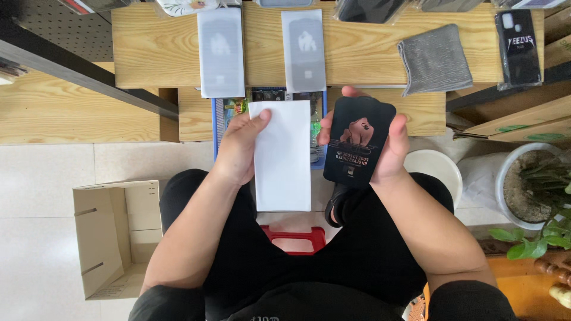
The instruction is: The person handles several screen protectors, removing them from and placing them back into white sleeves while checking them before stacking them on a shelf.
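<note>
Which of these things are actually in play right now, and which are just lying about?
In hand:
left hand holds white sleeve
right hand holds black card

Lying about:
two translucent sleeves on the wooden bench
grey cloth
black phone case
cardboard box
potted plant

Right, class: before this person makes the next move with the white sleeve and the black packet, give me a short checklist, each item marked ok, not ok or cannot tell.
1. White sleeve held firmly by the left hand: ok, thumb on its top corner.
2. Black packet held by the right hand: ok, fingers wrap its edges.
3. Sleeve and packet apart, not overlapping: ok.
4. Sleeve emptied: cannot tell.
5. Free space on the wooden bench: ok, bare wood between the two frosted sheets.
6. Grey cloth within reach: ok, lying on the bench.
</note>
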